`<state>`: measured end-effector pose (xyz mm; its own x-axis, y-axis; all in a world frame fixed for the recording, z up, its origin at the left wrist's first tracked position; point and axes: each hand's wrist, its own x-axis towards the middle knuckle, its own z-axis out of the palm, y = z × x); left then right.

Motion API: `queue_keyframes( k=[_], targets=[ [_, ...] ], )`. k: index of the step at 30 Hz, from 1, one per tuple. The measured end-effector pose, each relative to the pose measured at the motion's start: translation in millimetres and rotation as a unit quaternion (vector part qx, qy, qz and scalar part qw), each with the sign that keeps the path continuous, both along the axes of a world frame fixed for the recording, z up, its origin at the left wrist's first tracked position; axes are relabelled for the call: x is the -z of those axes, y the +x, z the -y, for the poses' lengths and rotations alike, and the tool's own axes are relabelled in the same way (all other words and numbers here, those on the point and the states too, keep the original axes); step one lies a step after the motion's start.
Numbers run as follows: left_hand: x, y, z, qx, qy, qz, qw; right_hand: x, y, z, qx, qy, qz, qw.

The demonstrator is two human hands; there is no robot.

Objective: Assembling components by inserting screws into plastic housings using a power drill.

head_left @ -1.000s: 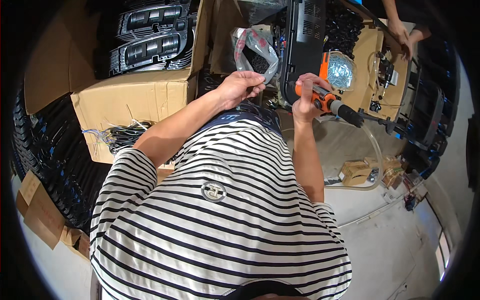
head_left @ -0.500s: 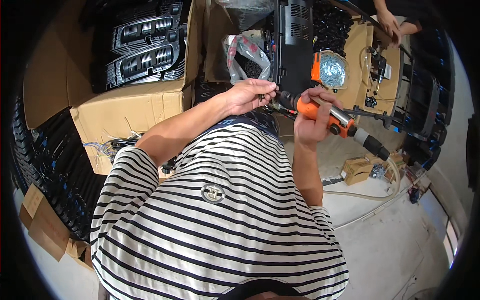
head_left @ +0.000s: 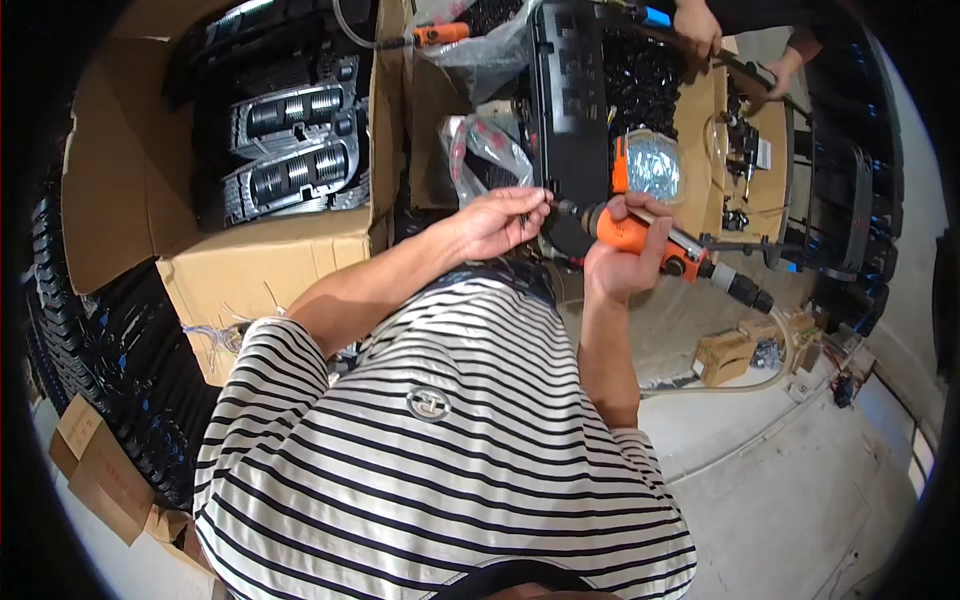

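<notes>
My right hand (head_left: pixel 622 268) is wrapped round an orange air screwdriver (head_left: pixel 622 232) with a silver lever and a hose at its back end. Its dark nose points left, toward the fingertips of my left hand (head_left: pixel 490 222). Those fingers are pinched together right at the driver's tip; whatever is between them is too small to make out. Just beyond both hands stands a long black plastic housing (head_left: pixel 573 130) with vent slots. To its right lies an orange-edged container of silver screws (head_left: pixel 652 170).
On the left, a cardboard box (head_left: pixel 270 280) holds black and silver plastic parts (head_left: pixel 300 175). A second orange tool (head_left: pixel 440 34) lies beyond a clear plastic bag (head_left: pixel 490 150). A co-worker's hands (head_left: pixel 698 30) hold a dark strip at upper right. The pale air hose (head_left: pixel 740 386) trails behind my driver.
The view has shifted, so the scene sits lower and the second orange tool shows. The co-worker's hands have moved apart. My hands keep the same pinch and grip.
</notes>
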<state>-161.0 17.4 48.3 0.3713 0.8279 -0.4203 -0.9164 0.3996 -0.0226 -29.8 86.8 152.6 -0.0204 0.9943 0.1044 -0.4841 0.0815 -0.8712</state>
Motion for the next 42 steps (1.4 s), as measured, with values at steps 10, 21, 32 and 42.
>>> queue_keyframes(
  k=[10, 21, 32, 42],
  targets=[
    [80, -23, -24, 0.043, -0.05, -0.215, 0.974, -1, 26, 0, 0.017, -0.022, 0.017, 0.999],
    [223, -28, -61, 0.306, 0.033, -0.792, 0.527, -24, 98, 27, 0.157, -0.06, 0.078, 0.983],
    [81, -190, -249, -0.059, 0.191, -0.905, 0.377, -22, 131, 48, 0.322, -0.113, 0.149, 0.928],
    [167, -196, -295, 0.17, 0.204, -0.924, 0.277, -9, 124, 36, 0.309, -0.092, 0.074, 0.944]
  ],
)
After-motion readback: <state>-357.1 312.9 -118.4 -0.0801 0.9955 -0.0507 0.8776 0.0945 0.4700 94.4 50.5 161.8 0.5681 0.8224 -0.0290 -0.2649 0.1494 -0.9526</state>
